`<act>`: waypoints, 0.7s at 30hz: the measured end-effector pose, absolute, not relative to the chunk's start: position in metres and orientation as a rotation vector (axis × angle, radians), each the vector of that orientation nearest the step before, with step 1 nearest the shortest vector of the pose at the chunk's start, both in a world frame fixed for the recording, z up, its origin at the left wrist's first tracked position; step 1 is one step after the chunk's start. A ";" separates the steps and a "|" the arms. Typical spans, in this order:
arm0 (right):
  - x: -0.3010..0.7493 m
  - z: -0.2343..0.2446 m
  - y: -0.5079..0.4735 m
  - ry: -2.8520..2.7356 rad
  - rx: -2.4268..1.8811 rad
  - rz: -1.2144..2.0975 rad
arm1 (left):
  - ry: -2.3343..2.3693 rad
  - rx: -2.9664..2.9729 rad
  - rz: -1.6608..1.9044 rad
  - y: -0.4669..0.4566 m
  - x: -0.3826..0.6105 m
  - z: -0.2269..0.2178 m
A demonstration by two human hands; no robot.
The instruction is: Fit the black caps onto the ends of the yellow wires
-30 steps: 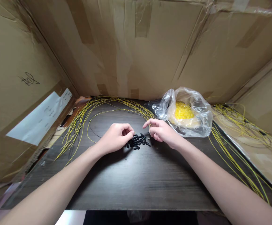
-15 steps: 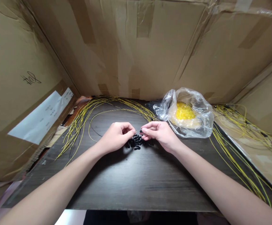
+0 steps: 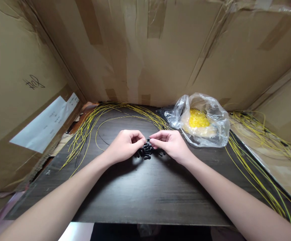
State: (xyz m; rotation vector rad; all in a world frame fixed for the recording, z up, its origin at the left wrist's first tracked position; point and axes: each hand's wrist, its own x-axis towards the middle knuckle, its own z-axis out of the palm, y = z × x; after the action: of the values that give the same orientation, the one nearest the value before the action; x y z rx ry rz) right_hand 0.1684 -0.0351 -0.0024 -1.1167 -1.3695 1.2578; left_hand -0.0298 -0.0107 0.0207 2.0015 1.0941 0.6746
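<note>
My left hand (image 3: 125,145) and my right hand (image 3: 170,143) meet fingertip to fingertip above a small heap of black caps (image 3: 147,151) on the dark wooden table (image 3: 145,190). Both hands are closed in a pinch. The left one pinches the end of a thin yellow wire (image 3: 102,125) that loops away behind it. The right one pinches something small and dark, too tiny to name, against the left fingertips.
A bundle of yellow wires (image 3: 85,129) curves along the table's left and back. A clear plastic bag (image 3: 202,120) of small yellow parts lies at the right. More yellow wires (image 3: 256,160) run down the right side. Cardboard walls (image 3: 145,50) enclose the table.
My right hand has moved left from beside the caps to meet my left hand, and its fingers have closed into a pinch. The left hand has stayed in place.
</note>
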 end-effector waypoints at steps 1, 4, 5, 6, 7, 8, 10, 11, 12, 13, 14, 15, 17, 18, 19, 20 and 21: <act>0.168 -0.003 -0.035 -1.375 -1.121 1.249 | 1.092 2.007 0.676 -0.011 -0.030 0.021; 0.168 -0.003 -0.036 -1.399 -1.126 1.224 | 1.090 2.027 0.683 -0.011 -0.030 0.020; 0.168 -0.003 -0.036 -1.407 -1.128 1.219 | 1.091 2.035 0.683 -0.012 -0.029 0.020; 0.167 -0.003 -0.036 -1.414 -1.128 1.215 | 1.092 2.047 0.682 -0.012 -0.029 0.020; 0.167 -0.003 -0.036 -1.419 -1.129 1.213 | 1.094 2.063 0.684 -0.012 -0.029 0.020; 0.167 -0.002 -0.037 -1.422 -1.131 1.212 | 1.097 2.080 0.684 -0.012 -0.029 0.021; 0.166 -0.002 -0.037 -1.428 -1.132 1.209 | 1.104 2.116 0.681 -0.013 -0.029 0.021; 0.166 -0.002 -0.038 -1.432 -1.131 1.206 | 1.107 2.132 0.679 -0.013 -0.029 0.021; 0.166 -0.002 -0.038 -1.439 -1.129 1.202 | 1.108 2.146 0.675 -0.013 -0.029 0.021; 0.166 -0.002 -0.038 -1.449 -1.126 1.197 | 1.109 2.160 0.672 -0.013 -0.029 0.020; 0.165 -0.002 -0.039 -1.462 -1.123 1.189 | 1.109 2.174 0.671 -0.013 -0.029 0.020; 0.165 -0.002 -0.039 -1.476 -1.120 1.179 | 1.110 2.188 0.670 -0.013 -0.029 0.020; 0.165 -0.003 -0.039 -1.502 -1.117 1.158 | 1.111 2.214 0.673 -0.013 -0.029 0.020; 0.165 -0.003 -0.040 -1.514 -1.116 1.148 | 1.112 2.224 0.673 -0.013 -0.029 0.020; 0.165 -0.004 -0.040 -1.521 -1.115 1.139 | 1.115 2.231 0.674 -0.013 -0.029 0.020; 0.165 -0.005 -0.040 -1.527 -1.112 1.132 | 1.118 2.236 0.673 -0.013 -0.029 0.020; 0.164 -0.006 -0.040 -1.533 -1.108 1.123 | 1.121 2.239 0.672 -0.013 -0.029 0.020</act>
State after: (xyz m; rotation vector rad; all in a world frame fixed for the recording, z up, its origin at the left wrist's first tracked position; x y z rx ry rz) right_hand 0.1643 -0.0403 -0.0060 -1.1078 -1.5331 1.1230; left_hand -0.0292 -0.0130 0.0204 2.2386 1.1213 0.6718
